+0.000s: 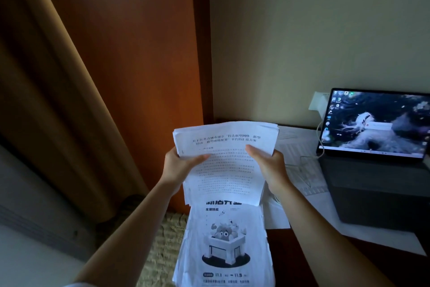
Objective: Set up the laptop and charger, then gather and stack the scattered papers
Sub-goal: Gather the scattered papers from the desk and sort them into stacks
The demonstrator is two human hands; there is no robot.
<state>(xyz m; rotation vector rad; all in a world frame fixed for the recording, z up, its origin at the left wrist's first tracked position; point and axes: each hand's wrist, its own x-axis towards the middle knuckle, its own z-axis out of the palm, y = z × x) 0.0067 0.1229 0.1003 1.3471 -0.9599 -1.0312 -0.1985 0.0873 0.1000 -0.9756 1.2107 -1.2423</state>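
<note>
Both hands grip a thick sheaf of white printed papers [224, 163] in the air, the left hand [179, 165] and right hand [270, 165] pinching its side edges. Below lies a white flyer stack [223, 247] at the dark wooden desk's [300, 261] left edge. Loose white sheets [300, 158] lie rightward under the open grey laptop [372, 147], its white charger cable [320, 137] running to the white wall socket [317, 100]. A tan curtain [46, 100] hangs left.

white printed paper stack [224, 163] held aloft above another stack [224, 247], open laptop [374, 124] lit.
</note>
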